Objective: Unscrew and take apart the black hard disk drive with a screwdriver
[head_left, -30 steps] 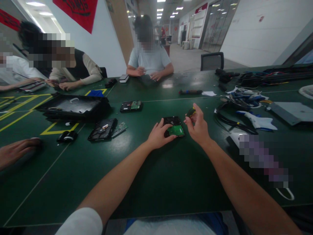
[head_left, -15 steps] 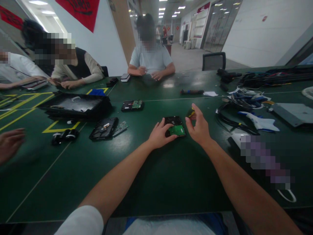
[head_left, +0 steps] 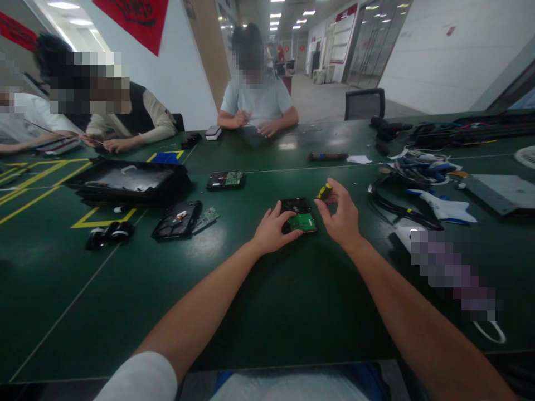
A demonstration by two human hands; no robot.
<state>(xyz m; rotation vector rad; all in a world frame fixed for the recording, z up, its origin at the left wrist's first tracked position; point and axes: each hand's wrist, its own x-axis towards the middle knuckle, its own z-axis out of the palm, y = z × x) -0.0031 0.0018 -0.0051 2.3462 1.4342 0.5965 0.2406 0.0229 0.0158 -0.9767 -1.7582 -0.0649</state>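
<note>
Left hand (head_left: 271, 231) flat, fingers spread, pinning hard drive (head_left: 298, 215) on table (head_left: 267, 312); right hand (head_left: 341, 214) pinches yellow-handled screwdriver (head_left: 324, 191) just above it.

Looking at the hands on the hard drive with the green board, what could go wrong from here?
The left hand only rests on one edge of the hard drive, so the drive might slide on the smooth table. The right hand pinches the yellow-handled screwdriver by its fingertips; it could slip and scratch the green circuit board. Any small screw might roll away unseen on the dark surface.
</note>
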